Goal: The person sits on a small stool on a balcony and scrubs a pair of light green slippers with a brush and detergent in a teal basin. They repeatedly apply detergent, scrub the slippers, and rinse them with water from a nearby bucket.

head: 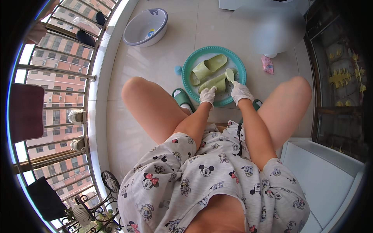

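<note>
A teal round basin holds soapy water and two light green slide slippers. The far slipper rests against the basin's left side. My left hand, in a thin whitish glove, grips the near slipper, which is tipped on its side. My right hand, gloved alike, holds a pale green brush by its lower end over the basin's right part. The brush's wide end is close to the near slipper; whether they touch I cannot tell. Its bristles are hidden.
A grey-white plastic basin stands on the tiles at the far left. A blue cap lies beside the teal basin, a pink packet to its right. Metal railings run along the left; a white cabinet stands at right.
</note>
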Demonstrator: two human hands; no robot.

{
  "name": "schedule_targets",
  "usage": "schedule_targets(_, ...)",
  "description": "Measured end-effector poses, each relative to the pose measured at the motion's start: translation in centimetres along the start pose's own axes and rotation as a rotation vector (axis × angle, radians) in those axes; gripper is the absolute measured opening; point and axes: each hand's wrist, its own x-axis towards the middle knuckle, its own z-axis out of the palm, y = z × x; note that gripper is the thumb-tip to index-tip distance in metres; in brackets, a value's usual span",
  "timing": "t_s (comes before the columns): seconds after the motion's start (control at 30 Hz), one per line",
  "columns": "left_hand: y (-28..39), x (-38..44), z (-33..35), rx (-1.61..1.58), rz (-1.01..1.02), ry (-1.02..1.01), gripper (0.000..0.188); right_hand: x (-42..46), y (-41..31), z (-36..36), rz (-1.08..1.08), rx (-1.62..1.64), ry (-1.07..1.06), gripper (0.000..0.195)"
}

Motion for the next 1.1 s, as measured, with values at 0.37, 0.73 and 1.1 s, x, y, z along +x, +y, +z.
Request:
schedule_targets(0.37, -1.5, 1.3, 0.0, -0.011, -0.013, -0.007, 0.044, 0.7, -0.8, 1.1, -0.032, 0.04, -0.014, 0.034)
schedule_targets(0.73, 0.0, -0.1, -0.9, 0.002, -0.043, -0.01, 0.044, -1.2, -2.5, 1.0, -0.112, 0.056, -0.093, 0.034)
schedule_targets(1.1, -0.7, 0.5, -0.4, 0.09, 0.015, 0.007, 0.045, -3.3, -3.3, 1.7, -0.196, 0.084, -0.04, 0.033)
